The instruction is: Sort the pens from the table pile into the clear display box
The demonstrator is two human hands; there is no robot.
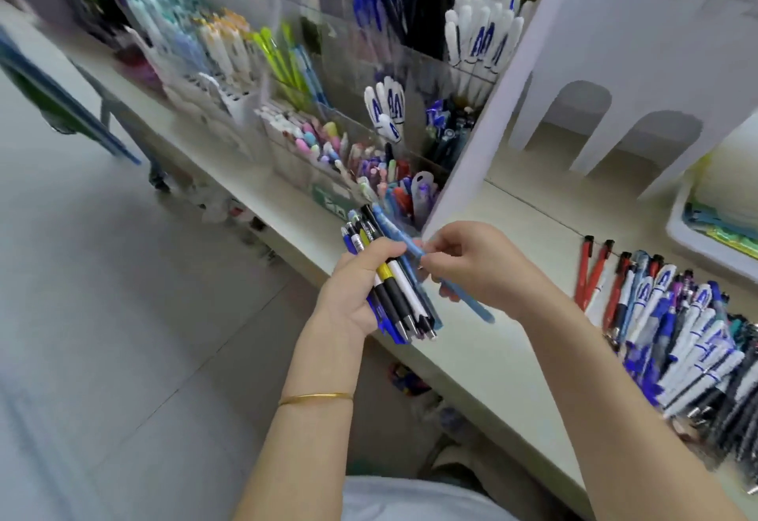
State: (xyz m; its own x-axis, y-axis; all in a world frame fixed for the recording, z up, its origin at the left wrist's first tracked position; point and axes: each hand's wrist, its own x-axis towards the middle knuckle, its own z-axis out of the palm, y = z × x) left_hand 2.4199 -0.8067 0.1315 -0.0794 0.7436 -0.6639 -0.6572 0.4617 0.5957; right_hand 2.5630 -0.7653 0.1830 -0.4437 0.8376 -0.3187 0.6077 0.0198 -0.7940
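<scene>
pen pile and clear box
pile spread at right; bundle and one blue pen held before the part-filled, compartmented box.

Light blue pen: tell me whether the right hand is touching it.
Touching. The head view shows the right hand pinching the light blue pen at its middle.

1 head cam, wide-angle, fwd/down, close above table edge & clear display box
</scene>
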